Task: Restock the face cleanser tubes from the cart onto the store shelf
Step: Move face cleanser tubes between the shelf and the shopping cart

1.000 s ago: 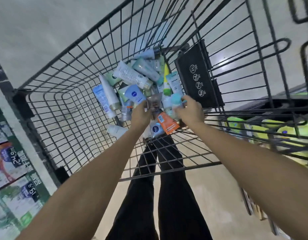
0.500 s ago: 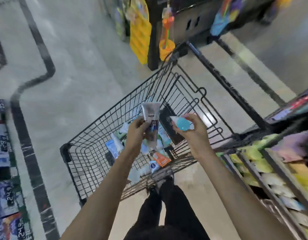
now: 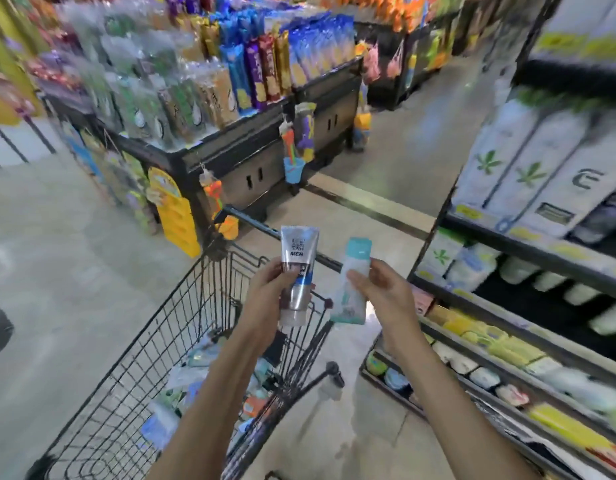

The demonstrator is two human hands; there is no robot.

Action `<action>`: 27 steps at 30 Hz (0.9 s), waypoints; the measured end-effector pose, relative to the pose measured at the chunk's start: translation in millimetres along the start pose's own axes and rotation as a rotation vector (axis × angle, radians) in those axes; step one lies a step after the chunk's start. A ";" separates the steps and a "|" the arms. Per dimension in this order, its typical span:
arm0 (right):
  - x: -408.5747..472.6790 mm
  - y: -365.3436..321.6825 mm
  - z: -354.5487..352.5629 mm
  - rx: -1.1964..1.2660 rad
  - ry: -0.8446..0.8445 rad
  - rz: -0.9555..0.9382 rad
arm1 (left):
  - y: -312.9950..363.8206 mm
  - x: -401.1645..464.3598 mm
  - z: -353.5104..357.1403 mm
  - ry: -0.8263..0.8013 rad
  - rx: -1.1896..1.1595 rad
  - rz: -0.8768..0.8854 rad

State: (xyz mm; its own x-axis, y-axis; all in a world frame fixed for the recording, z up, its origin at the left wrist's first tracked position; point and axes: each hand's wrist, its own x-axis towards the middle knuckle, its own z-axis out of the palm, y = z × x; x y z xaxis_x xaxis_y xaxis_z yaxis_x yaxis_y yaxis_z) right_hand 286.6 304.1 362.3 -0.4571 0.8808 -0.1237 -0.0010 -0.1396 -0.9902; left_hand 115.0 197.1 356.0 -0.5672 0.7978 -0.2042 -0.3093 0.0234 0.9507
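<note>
Cleanser tubes: silver tube in left grip, teal tube in right grip, above cart rim.

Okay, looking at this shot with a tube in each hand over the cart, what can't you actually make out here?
Head view only:
- Silver MEN tube: middle label covered by the left hand; small print unreadable.
- Teal-and-white tube: blurred, brand illegible, partly behind the right hand.
- Tubes left in the cart: hidden by the forearms and wire, smeared; count unclear.
- Store shelf on the right: motion-blurred, cut by the edge; cleanser slot not identifiable.
</note>
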 end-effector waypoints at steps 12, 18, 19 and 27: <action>-96.0 -53.1 -220.4 0.021 0.207 0.028 | -14.5 -53.7 218.4 -0.446 -0.011 0.056; -154.3 -68.7 -294.0 -0.060 0.416 0.014 | -26.5 -82.4 302.5 -0.555 -0.100 0.008; -163.3 -72.6 -303.1 -0.057 0.471 0.009 | -27.5 -85.7 314.8 -0.569 -0.107 -0.005; -215.4 -97.5 -357.1 -0.058 0.783 -0.090 | -28.2 -103.9 386.3 -0.705 -0.127 -0.043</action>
State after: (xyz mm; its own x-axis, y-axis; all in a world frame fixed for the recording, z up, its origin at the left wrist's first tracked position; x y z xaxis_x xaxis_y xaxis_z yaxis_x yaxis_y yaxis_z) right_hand 702.7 289.6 462.4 0.3019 0.9528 -0.0314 0.0482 -0.0482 -0.9977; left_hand 477.5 346.3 440.6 0.0620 0.9981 -0.0007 -0.4314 0.0274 0.9017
